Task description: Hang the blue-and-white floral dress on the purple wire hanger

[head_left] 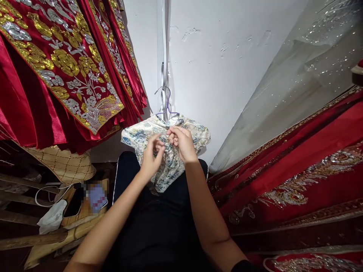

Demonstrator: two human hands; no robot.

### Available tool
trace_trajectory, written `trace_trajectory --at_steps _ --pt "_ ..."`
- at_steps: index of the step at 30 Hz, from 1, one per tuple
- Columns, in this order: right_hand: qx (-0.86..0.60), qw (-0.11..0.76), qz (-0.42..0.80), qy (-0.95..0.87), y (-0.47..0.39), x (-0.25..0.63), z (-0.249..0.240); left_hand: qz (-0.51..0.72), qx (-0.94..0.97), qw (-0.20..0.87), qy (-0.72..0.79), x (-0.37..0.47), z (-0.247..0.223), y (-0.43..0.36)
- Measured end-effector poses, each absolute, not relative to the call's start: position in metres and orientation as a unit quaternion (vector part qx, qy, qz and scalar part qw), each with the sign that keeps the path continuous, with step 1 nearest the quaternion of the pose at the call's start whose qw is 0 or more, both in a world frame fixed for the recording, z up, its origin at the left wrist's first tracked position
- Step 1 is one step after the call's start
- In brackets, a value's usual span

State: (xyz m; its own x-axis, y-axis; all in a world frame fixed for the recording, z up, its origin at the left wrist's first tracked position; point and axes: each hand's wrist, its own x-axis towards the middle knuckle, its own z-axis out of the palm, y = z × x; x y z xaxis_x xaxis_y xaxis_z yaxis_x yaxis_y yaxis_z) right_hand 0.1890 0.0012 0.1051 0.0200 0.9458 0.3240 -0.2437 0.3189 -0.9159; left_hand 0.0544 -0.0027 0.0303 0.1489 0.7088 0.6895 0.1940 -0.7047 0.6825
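A short-sleeved floral shirt (167, 173) in cream, blue and yellow hangs in front of me on a thin purple hanger (168, 105). Its lower end lies over my dark-clad lap. My right hand (183, 143) is at the upper front of the shirt, just below the collar, with thumb and forefinger pinched together; what is between them is too small to make out. To its left, my left hand (153, 155) is held before the shirt, fingers curved and thumb apart, with nothing visible in it. Both hands cover part of the shirt's front.
Red garments with gold and silver embroidery (65, 60) hang at the left. On the right are sparkling white tulle (278, 83) and a red beaded garment (312, 181). A phone (74, 202) and crumpled white tissue (52, 217) lie on a wooden surface at lower left.
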Motion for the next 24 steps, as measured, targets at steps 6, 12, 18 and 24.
trace_trajectory --at_steps 6,12,18,24 --pt "-0.322 0.67 0.407 -0.531 -0.005 0.189 0.102 0.534 0.786 0.094 0.299 0.055 0.108 0.02" --pt "-0.377 0.668 0.426 -0.48 0.003 0.181 0.057 0.563 0.76 0.045 0.322 0.057 0.097 0.008" --pt "-0.496 0.567 0.397 -0.523 0.004 0.181 0.026 0.701 0.635 0.054 0.32 0.04 0.111 0.013" --pt "-0.434 0.555 0.441 -0.556 -0.018 0.191 0.022 0.825 0.391 0.314 0.259 -0.038 0.088 0.04"
